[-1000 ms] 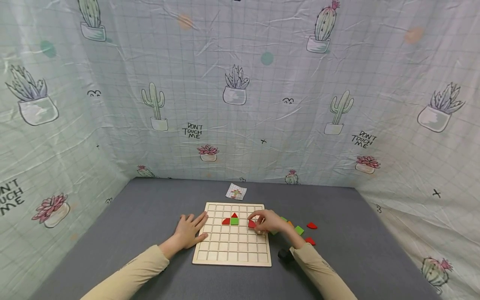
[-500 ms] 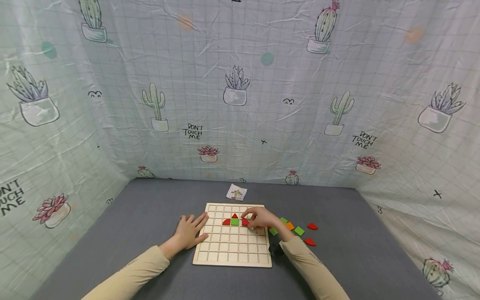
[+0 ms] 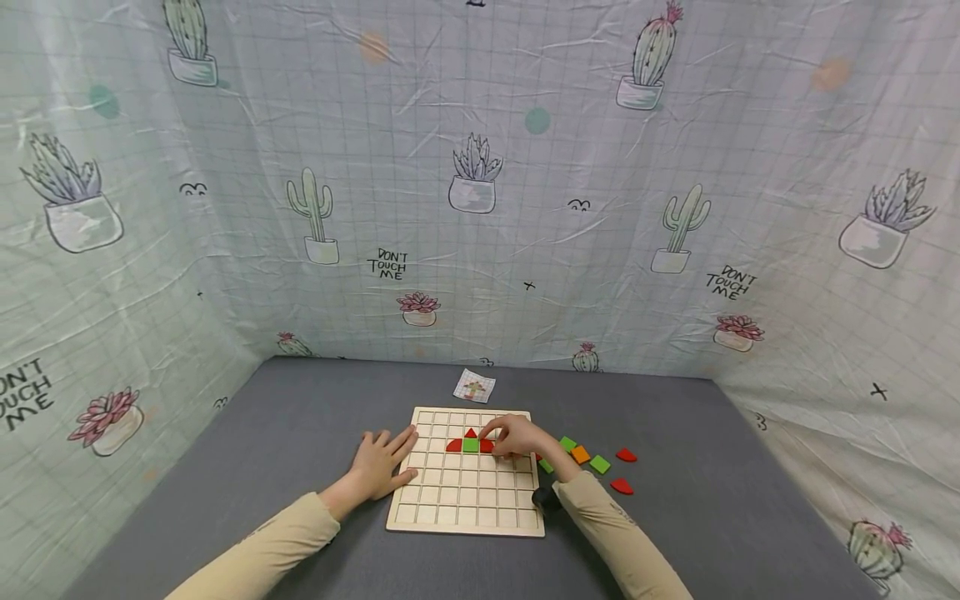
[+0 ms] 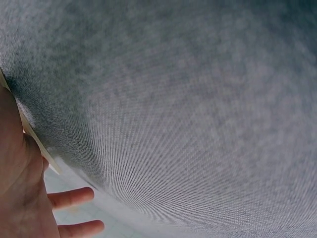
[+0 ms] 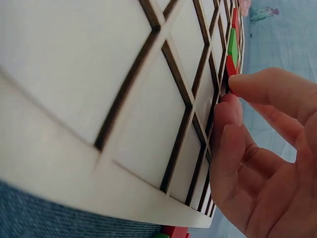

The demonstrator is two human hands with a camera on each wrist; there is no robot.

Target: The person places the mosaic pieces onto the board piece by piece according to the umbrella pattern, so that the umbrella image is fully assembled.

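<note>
**Pinch and Spread at the Wooden Board (image 3: 465, 510)**

My right hand (image 3: 519, 438) reaches in over the board's right edge, its fingers drawn narrow — index finger and thumb about the right-hand red piece (image 3: 487, 447). That piece lies immediately right of the green square (image 3: 471, 446), in the same row of cells; my fingers partly cover it. On the square's other side sits the left-hand red piece (image 3: 454, 447), curved side outward, while the red triangle (image 3: 471, 433) occupies the next cell toward the board's far edge. My left hand (image 3: 372, 462) rests at the board's left edge, fingers spread wide.

On the grey surface (image 3: 337, 408), just right of the board, lie loose green pieces (image 3: 599, 465) and an orange piece (image 3: 581, 454); two loose red pieces (image 3: 622, 486) lie nearer the surface's right edge. A printed card (image 3: 475, 386) — its detail too small to read — lies between the board and the surface's far edge.
</note>
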